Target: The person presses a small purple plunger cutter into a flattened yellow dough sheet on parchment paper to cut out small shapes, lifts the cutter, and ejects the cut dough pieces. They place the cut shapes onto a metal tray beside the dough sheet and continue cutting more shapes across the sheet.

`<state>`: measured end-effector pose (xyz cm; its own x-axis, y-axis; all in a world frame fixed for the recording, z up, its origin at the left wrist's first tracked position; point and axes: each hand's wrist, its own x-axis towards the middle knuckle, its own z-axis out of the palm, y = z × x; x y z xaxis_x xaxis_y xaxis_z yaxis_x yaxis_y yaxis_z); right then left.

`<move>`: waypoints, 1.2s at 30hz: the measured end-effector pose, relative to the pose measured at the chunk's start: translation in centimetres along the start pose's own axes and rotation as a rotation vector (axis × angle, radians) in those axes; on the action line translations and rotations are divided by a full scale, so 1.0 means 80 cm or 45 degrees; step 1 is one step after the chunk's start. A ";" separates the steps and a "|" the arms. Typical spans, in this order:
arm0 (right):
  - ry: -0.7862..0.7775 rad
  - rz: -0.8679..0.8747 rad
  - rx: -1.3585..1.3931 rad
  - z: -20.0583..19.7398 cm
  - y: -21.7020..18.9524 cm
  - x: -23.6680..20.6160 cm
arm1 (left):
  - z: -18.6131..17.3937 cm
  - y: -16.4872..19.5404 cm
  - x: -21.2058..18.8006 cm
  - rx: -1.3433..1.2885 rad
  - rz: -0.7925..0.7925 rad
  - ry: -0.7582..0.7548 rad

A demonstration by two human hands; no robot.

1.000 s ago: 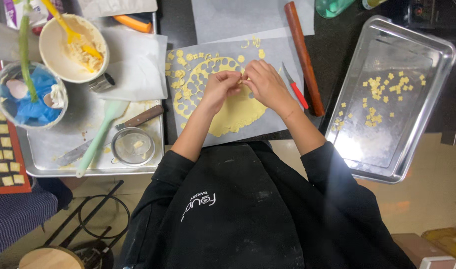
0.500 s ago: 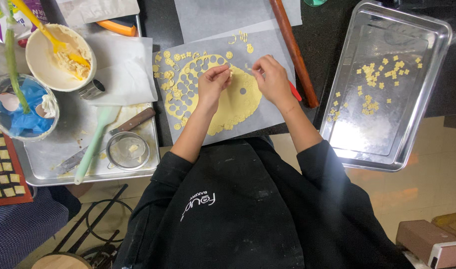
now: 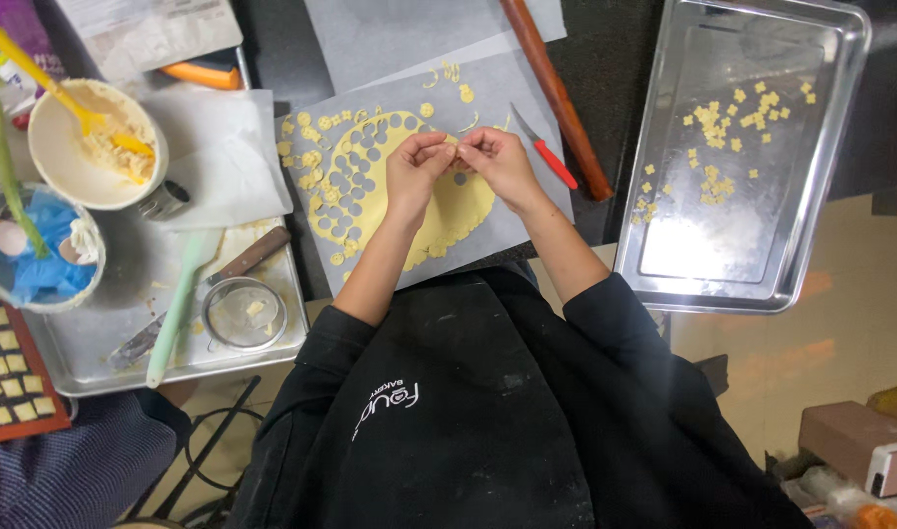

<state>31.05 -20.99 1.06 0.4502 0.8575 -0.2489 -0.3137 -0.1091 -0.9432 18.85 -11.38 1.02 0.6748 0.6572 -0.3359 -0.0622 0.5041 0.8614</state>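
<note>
At the far left we see a red mat (image 3: 7, 377) with small yellow dough squares in rows. Beside it stands a bowl (image 3: 37, 250) that holds blue paper and eggshells, and above it a cream bowl (image 3: 96, 147) with yellow filling and a yellow spatula (image 3: 47, 83) in it. Both stand at a metal tray (image 3: 96, 358), which also carries a pale green spatula (image 3: 179, 309), a knife with a wooden handle (image 3: 247, 257) and a small round glass dish (image 3: 244, 313) with a few crumbs of dough.

In the middle, on grey baking paper (image 3: 389, 49), lies a round yellow dough sheet (image 3: 370, 191) full of cut holes, with small cutouts scattered around its left and upper edge. Our left hand (image 3: 419, 171) and right hand (image 3: 497, 167) meet just above this sheet. The fingers of both hands are pinched together on a small piece of dough (image 3: 455, 154), which is too small to see clearly.

To the right of the hands lie a red-handled knife (image 3: 546, 152) and a wooden rolling pin (image 3: 556, 98). Farther right a large steel tray (image 3: 752, 274) holds many small yellow dough pieces (image 3: 732, 122), mostly in its upper half.

The desk (image 3: 282, 44) is dark. At the bottom right we see a beige floor (image 3: 840, 323).
</note>
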 end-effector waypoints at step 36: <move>0.886 -0.138 -0.507 -0.233 -0.032 -0.088 | 0.070 -0.007 0.024 0.200 -0.129 -0.149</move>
<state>44.26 -36.07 1.13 0.9194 0.3783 -0.1077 0.0237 -0.3266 -0.9449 24.33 -13.57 2.02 0.7529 0.5335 -0.3854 0.1197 0.4648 0.8773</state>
